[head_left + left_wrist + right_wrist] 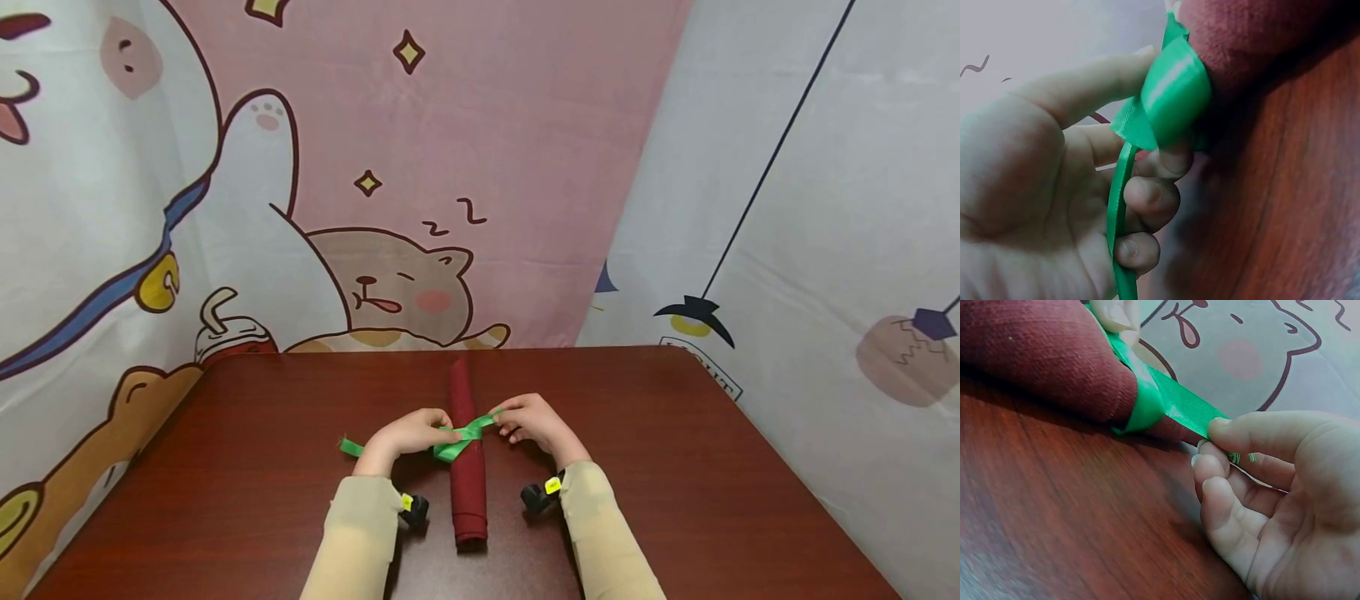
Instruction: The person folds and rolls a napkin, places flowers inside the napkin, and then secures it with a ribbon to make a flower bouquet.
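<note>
A dark red roll of cloth [469, 492] lies lengthwise on the table, pointing away from me. Around its middle passes a shiny green ribbon [452, 451], crossed over on top. My left hand [411, 432] pinches the ribbon at the roll's left side between thumb and fingers; in the left wrist view a folded loop [1175, 94] stands at the thumb tip and a tail runs down across the palm. On the right, my right hand [534, 419] pinches the other ribbon end [1188, 409] between thumb and forefinger, drawn out from the roll.
The brown wooden table [675, 467] reaches back to a cloth backdrop [525, 167] printed with cartoon animals. A loose ribbon end [350, 447] sticks out left of my left wrist. Small black wrist cameras [536, 497] sit beneath both cuffs.
</note>
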`<move>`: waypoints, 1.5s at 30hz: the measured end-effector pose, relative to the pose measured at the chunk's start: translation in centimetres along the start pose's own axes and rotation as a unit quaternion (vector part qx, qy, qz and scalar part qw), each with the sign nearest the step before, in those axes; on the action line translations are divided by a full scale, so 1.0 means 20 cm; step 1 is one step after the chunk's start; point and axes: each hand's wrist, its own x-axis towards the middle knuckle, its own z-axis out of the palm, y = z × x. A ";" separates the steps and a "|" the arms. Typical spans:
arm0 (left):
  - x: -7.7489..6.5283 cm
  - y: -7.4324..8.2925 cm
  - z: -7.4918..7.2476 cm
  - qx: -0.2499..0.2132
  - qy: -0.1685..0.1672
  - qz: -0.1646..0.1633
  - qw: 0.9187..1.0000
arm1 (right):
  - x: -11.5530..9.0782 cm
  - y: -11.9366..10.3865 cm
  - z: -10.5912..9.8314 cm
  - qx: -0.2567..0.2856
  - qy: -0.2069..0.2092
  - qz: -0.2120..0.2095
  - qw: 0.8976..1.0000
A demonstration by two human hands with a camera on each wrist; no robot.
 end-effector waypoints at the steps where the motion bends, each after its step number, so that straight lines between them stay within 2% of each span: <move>1: 0.00 0.00 0.00 -0.001 0.000 0.000 1.000 | 0.00 0.00 -0.01 0.004 0.001 0.000 1.000; 15: -0.01 -0.02 -0.01 -0.004 0.001 0.015 1.000 | -0.02 0.04 -0.10 0.042 0.001 0.012 0.999; 25: -0.03 -0.03 -0.02 -0.017 -0.003 0.046 0.999 | -0.04 0.04 -0.13 0.042 0.010 -0.019 0.999; 29: -0.04 -0.02 -0.03 -0.019 -0.009 0.061 0.998 | -0.04 0.05 -0.15 0.043 0.002 -0.023 0.999; 36: -0.04 -0.02 -0.03 -0.023 -0.013 0.025 0.999 | -0.06 0.07 -0.21 0.042 -0.038 -0.027 0.998; 45: -0.05 -0.02 -0.03 -0.028 -0.015 0.021 0.999 | -0.09 0.09 -0.27 0.048 -0.050 -0.027 0.997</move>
